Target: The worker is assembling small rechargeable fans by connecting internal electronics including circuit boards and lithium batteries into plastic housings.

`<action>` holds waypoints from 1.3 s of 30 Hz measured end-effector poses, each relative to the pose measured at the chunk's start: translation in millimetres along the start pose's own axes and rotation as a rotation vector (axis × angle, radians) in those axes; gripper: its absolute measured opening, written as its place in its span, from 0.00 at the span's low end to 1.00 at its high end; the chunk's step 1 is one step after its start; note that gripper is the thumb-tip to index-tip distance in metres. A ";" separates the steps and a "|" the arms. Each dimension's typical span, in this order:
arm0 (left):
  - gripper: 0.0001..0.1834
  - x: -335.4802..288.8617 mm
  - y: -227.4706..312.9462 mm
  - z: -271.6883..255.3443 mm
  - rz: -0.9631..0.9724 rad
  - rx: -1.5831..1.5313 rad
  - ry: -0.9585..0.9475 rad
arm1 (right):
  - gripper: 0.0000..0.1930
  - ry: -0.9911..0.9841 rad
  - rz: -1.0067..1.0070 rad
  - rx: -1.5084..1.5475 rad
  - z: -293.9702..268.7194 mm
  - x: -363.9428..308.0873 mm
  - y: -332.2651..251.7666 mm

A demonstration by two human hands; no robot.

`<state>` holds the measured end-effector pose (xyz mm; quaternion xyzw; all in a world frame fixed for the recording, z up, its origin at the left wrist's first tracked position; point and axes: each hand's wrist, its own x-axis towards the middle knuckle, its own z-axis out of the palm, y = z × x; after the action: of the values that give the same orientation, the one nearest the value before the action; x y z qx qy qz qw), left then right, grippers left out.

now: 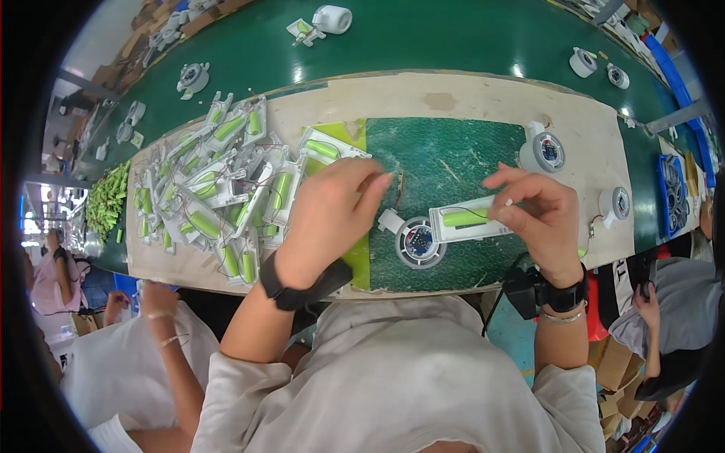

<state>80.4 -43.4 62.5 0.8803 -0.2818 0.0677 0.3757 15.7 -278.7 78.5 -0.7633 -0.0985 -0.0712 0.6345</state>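
Observation:
My left hand (332, 215) is closed, thumb against fingertips, just left of a thin wire (399, 190); whatever it pinches is too small or hidden to make out. Below that wire lies a round white housing (420, 243) with a circuit board in its middle and a short white neck. A white tray (436, 228) holding a green cylindrical battery (462, 218) rests partly over the housing's right side. Over the tray's right end, my right hand (540, 219) has its thumb and finger together on a small white connector (509, 202). The hand hides that end of the tray.
A heap of white trays with green batteries (204, 223) spreads at left, with loose green batteries (109, 192) beyond. More white round housings (542, 152) stand at right. A green mat (453, 143) lies under the work. Co-workers sit on both sides.

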 end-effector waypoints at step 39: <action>0.14 -26.1 25.2 44.3 -0.396 -1.213 -0.362 | 0.08 -0.132 0.287 0.070 19.1 -32.9 34.3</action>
<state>40.8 -76.8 38.2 0.5455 -0.1616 -0.3223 0.7566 -8.3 -267.9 34.6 -0.7501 -0.0324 0.0741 0.6564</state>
